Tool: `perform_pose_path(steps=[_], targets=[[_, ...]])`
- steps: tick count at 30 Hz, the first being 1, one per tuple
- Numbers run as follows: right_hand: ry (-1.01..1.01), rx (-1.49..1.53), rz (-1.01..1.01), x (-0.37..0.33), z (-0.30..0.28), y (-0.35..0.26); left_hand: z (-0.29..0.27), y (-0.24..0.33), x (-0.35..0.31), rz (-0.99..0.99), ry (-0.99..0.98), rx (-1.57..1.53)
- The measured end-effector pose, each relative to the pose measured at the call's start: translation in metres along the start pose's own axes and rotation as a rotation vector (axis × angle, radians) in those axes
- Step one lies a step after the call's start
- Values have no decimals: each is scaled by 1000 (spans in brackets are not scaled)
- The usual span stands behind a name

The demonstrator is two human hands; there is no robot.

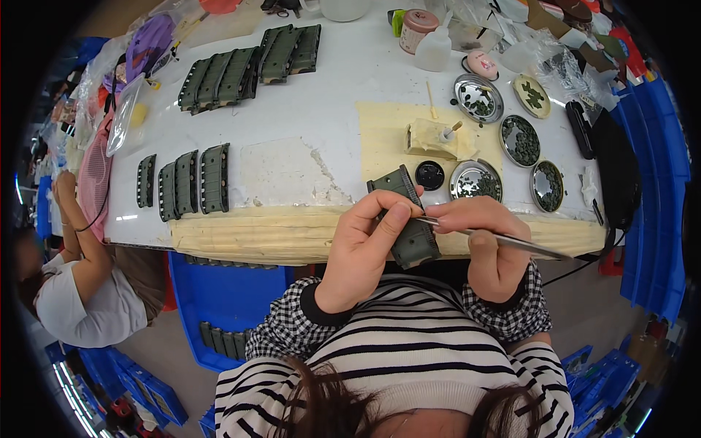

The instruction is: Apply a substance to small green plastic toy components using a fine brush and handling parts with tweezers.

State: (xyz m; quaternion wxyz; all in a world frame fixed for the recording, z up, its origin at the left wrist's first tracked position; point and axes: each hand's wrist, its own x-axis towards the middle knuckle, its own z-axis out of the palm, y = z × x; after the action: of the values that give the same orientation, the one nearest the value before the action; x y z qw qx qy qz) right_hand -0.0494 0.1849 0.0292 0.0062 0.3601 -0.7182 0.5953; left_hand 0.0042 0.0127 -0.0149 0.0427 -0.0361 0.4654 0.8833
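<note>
Dark green track strip (pixel 409 219) is gripped in left hand (pixel 363 244) fingers above the near desk (pixel 307 109) edge, thin metal tweezers (pixel 504 239) are pinched closed-fingered in right hand (pixel 488 241), tip touching the strip.

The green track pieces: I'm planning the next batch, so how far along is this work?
Looks done: two groups of ribbed dark green plastic track strips lie lined up on the white table. In hand: the left hand holds one more green strip, while the right hand works thin metal tweezers against it. Possibly left: small green parts in round metal dishes.
</note>
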Motion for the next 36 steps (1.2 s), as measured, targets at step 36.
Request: perform_pose_path(steps=[36], targets=[[191, -202, 222, -4, 3, 44, -14, 31, -4, 52, -19, -66]])
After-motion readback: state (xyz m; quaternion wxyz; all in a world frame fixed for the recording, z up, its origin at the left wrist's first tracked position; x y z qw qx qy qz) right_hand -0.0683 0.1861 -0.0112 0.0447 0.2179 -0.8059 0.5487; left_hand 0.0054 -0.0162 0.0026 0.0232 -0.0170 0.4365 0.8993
